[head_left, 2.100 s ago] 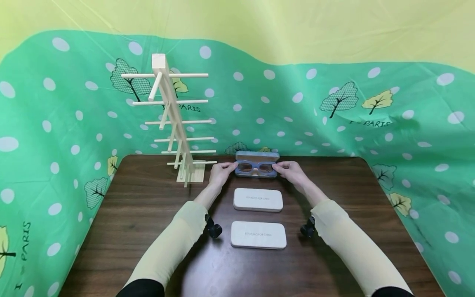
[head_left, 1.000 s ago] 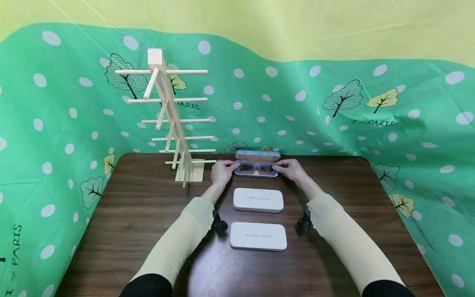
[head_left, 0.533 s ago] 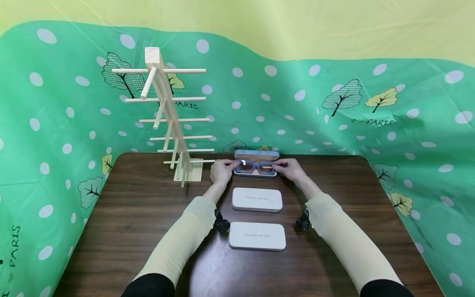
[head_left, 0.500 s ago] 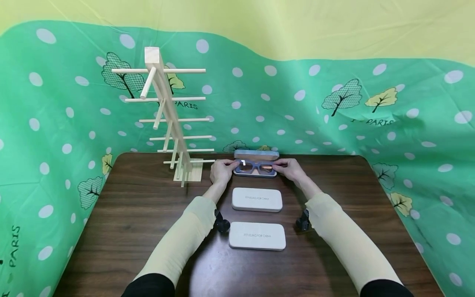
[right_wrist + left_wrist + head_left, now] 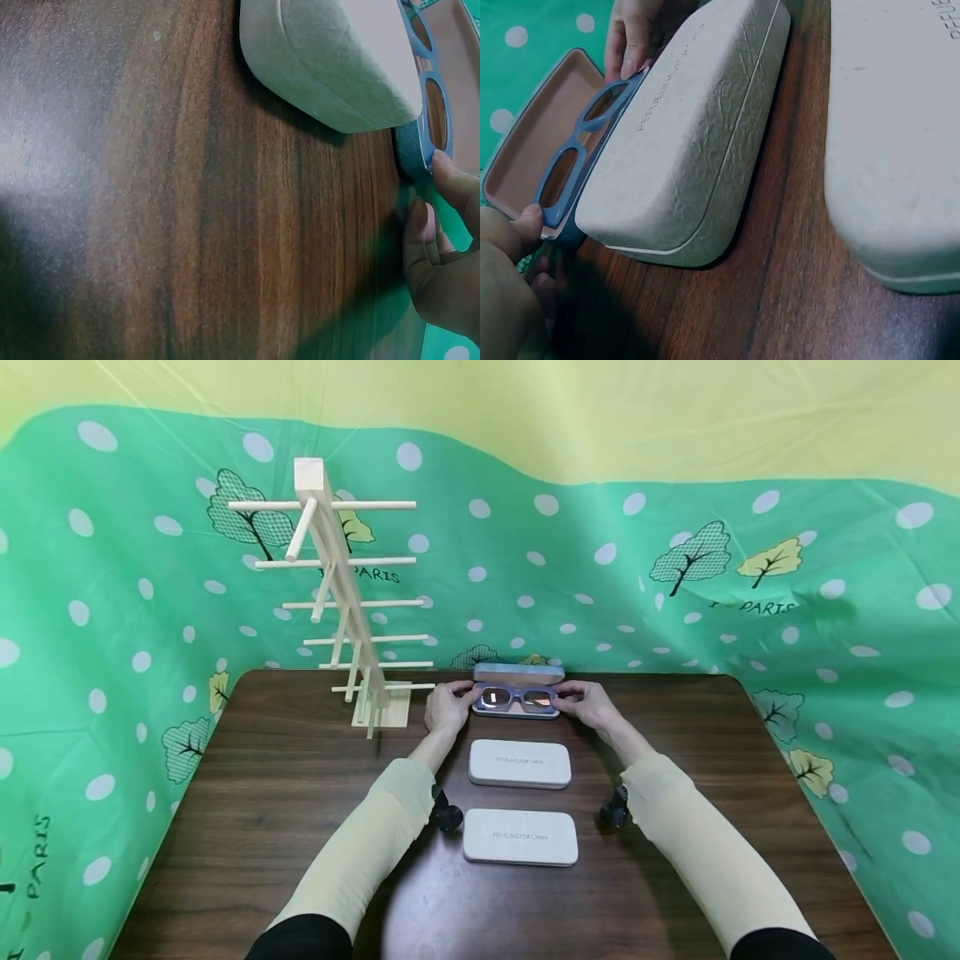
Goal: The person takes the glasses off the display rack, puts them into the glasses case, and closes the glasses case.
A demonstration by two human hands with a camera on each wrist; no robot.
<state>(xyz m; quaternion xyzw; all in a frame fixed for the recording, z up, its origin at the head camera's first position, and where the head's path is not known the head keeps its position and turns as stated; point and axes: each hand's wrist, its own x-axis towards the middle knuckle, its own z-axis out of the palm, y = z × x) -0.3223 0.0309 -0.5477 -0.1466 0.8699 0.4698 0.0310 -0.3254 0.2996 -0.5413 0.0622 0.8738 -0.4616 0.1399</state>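
Blue-framed sunglasses (image 5: 516, 694) with brownish lenses sit in the open blue eyeglass case (image 5: 519, 669) at the back of the table. My left hand (image 5: 447, 706) pinches their left end, its thumb on the frame corner in the left wrist view. At the opposite end, my right hand (image 5: 591, 703) holds the other corner between thumb and fingers. The right wrist view shows the right thumb (image 5: 448, 180) against the frame. The case's raised lid, pinkish inside, stands behind the glasses.
Two closed white eyeglass cases, one nearer the back (image 5: 520, 763) and one nearer the front (image 5: 521, 837), lie between my forearms. A wooden peg stand (image 5: 345, 585) rises left of my left hand, its low pegs close to it. A patterned cloth (image 5: 600, 585) hangs behind the table.
Both hands stay at the ends of the sunglasses. The lenses catch brighter reflections now, the frame having tilted slightly. The head view has shifted a little.
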